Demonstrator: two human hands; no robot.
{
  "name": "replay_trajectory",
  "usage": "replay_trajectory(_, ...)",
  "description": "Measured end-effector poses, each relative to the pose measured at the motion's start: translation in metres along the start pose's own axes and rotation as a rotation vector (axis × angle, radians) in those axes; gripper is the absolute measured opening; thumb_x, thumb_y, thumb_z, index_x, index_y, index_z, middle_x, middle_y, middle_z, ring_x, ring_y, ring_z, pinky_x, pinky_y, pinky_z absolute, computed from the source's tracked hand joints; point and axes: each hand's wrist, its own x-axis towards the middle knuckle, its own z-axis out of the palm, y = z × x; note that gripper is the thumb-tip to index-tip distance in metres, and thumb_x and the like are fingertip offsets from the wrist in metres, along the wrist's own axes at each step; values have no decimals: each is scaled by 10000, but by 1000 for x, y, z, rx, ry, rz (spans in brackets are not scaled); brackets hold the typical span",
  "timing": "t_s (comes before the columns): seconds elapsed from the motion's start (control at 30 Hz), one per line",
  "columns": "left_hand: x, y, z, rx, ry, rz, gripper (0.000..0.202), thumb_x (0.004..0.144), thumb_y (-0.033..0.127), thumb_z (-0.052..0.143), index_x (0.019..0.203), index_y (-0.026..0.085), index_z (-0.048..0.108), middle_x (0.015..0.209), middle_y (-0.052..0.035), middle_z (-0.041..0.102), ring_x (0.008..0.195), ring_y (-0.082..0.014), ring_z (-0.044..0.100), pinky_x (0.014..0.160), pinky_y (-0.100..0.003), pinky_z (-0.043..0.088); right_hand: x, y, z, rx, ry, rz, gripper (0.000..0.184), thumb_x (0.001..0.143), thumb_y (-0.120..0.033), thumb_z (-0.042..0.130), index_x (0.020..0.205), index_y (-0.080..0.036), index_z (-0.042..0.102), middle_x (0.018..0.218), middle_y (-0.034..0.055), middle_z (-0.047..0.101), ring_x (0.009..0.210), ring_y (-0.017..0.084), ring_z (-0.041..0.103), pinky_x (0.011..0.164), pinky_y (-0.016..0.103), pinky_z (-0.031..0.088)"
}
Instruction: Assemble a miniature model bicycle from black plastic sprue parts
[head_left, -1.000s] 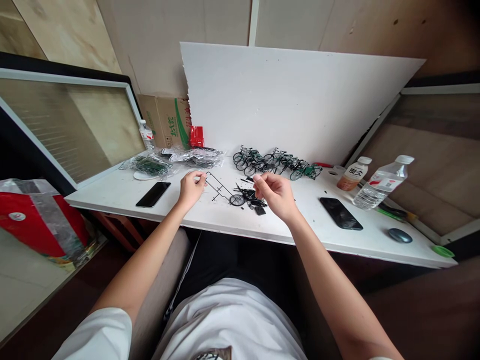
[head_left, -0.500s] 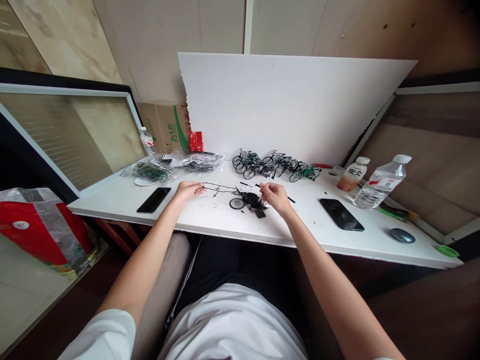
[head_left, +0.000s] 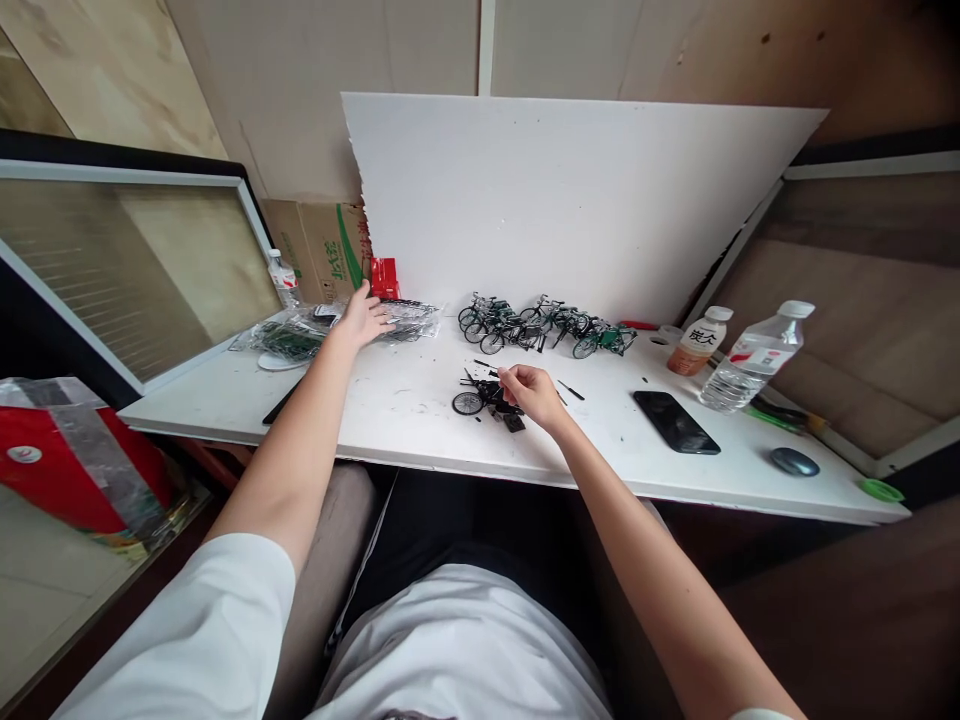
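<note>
My left hand (head_left: 365,318) is open, its fingers spread, reaching over the clear plastic bags (head_left: 412,320) at the back left. No held thing shows in it. My right hand (head_left: 531,392) is closed in a pinch on a small black plastic part (head_left: 493,373), whose end pokes out at the fingertips. Just below that hand lies a partly built black model bicycle (head_left: 469,402), its wheel facing left and its far side hidden by the fingers. Small dark pieces (head_left: 514,423) lie around it, and a thin black strip (head_left: 571,390) rests to the right.
Several green-and-black model bicycles (head_left: 540,325) stand along the white board (head_left: 585,200). A phone (head_left: 675,421), a drink bottle (head_left: 700,340), a water bottle (head_left: 757,355) and a mouse (head_left: 795,461) are on the right. A red box (head_left: 384,277) and cardboard carton (head_left: 311,245) sit behind my left hand.
My left hand has moved up and away to the back left and opened; the thin black plastic frame it held has left the table's middle. My right hand keeps its pinch, slightly further left.
</note>
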Motion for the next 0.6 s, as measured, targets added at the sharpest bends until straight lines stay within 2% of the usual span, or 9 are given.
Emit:
replay_trajectory(0.07,-12,-18,-4,121,-71,-20,718,923,720,593,1360,156,659,1482,-257,636,1444,-386,584,1128,-544,536,0,0,0,-6,-6,2,595,854,-798,675,741,-215,640,630,33,647,580,174,576,584,307,477)
replay_trajectory(0.17,-31,-43,-11,396,-160,-24,451,894,520,717,1174,167,734,1252,-218,780,1167,-320,762,1059,-454,574,1,3,-2,-62,29,-3,586,876,-786,648,742,-216,639,657,42,671,619,186,600,623,311,486)
replay_trajectory(0.27,-46,-56,-21,674,-68,111,349,866,437,731,1076,159,760,1085,-178,822,1031,-294,791,983,-418,592,1,8,-3,-210,97,-75,559,923,-739,611,740,-213,656,735,58,714,716,208,640,704,320,483)
replay_trajectory(0.4,-63,-59,-51,839,34,199,219,728,323,825,871,168,766,1028,-153,810,1107,-343,743,1089,-461,524,1,19,-1,-325,161,-147,554,968,-714,556,756,-218,685,760,57,718,754,224,637,737,330,467)
replay_trajectory(0.47,-72,-58,-72,944,109,241,250,681,245,841,910,169,774,1122,-163,794,1250,-380,667,1196,-488,430,1,25,1,-329,196,-151,563,974,-718,542,752,-221,684,752,58,716,738,226,624,718,331,460)
replay_trajectory(0.5,-77,-59,-83,1121,172,302,280,700,251,828,964,173,782,1182,-165,779,1295,-383,637,1214,-481,412,1,28,2,-332,212,-151,562,973,-718,541,749,-222,682,747,60,714,728,226,616,705,330,454)
replay_trajectory(0.6,-88,-63,-110,1490,285,352,438,799,302,768,1197,117,768,1350,-238,695,1353,-426,579,1182,-491,431,0,34,5,-364,238,-155,543,973,-698,546,731,-229,669,722,61,701,699,225,592,683,337,436)
